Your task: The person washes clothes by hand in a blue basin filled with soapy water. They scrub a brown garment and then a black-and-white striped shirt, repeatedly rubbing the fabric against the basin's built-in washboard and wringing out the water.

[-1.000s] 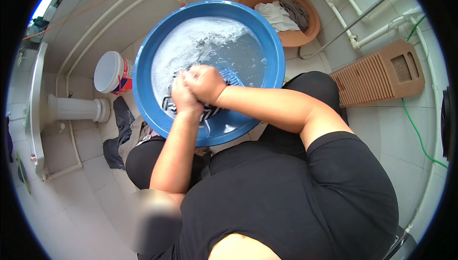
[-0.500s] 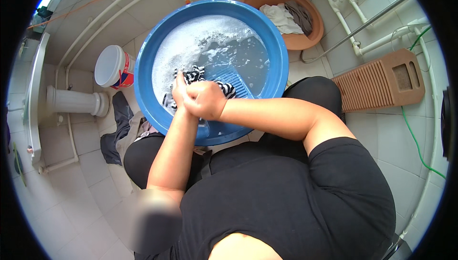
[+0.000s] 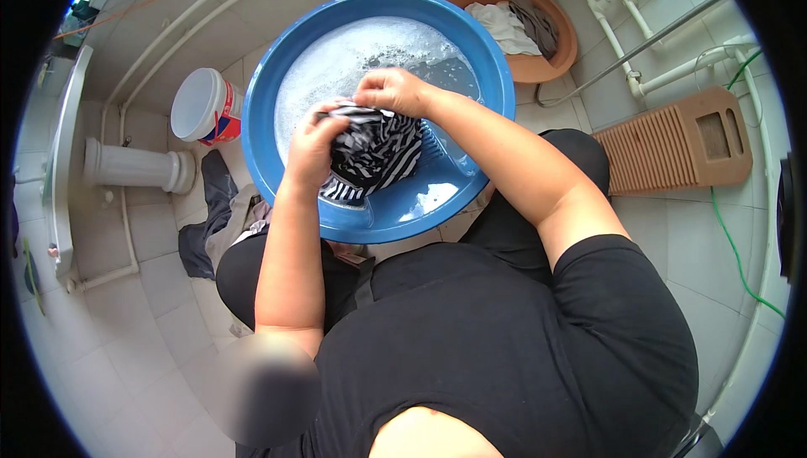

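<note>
A black-and-white striped garment (image 3: 378,149) hangs bunched and wet between my two hands, over the near part of a large blue basin (image 3: 255,122). My left hand (image 3: 313,143) is closed on its upper left side. On the upper right edge of the cloth, my right hand (image 3: 391,91) pinches the fabric. White suds (image 3: 336,59) and greyish water fill the far part of the basin. Behind the garment a ridged blue washboard surface (image 3: 439,154) shows in part; the cloth covers the rest.
Behind the basin to the right, a brown tub (image 3: 538,71) holds white and grey cloths. A brown washboard (image 3: 660,143) leans at the right. A white bucket (image 3: 197,105) and dark clothes (image 3: 217,193) are at the left, near a white pedestal (image 3: 139,165). Pipes run along the walls.
Both hands were together low over the suds; now they are apart with the striped garment raised and spread between them. My right hand moved up and right. Much more of the cloth shows.
</note>
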Demonstrator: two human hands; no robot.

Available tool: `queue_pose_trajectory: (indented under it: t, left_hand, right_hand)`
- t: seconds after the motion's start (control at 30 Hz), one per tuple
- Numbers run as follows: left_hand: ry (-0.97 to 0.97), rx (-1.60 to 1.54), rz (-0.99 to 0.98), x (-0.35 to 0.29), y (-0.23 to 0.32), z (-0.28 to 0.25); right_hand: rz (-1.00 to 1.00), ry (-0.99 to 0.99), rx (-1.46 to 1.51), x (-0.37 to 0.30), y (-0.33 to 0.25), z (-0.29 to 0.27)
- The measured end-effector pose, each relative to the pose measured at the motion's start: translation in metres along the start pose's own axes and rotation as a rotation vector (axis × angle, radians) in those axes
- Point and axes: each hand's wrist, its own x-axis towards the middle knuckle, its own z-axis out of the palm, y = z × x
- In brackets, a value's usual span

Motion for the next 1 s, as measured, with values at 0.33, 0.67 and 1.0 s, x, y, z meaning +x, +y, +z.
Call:
queue_pose_trajectory:
  t: [0.33,0.67,1.0]
  left_hand:
    - [0.466,-0.587,-0.153,0.014,-0.023,-0.015]
    - [0.36,-0.65,-0.167,0.015,-0.07,-0.007]
    - [0.475,-0.453,-0.186,0.019,-0.069,-0.026]
  right_hand:
    - [0.306,0.226,0.426,0.0,0.0,0.016]
    - [-0.418,0.464,-0.35,-0.029,-0.036,0.082]
    - [-0.409,0.404,-0.367,-0.04,-0.052,0.094]
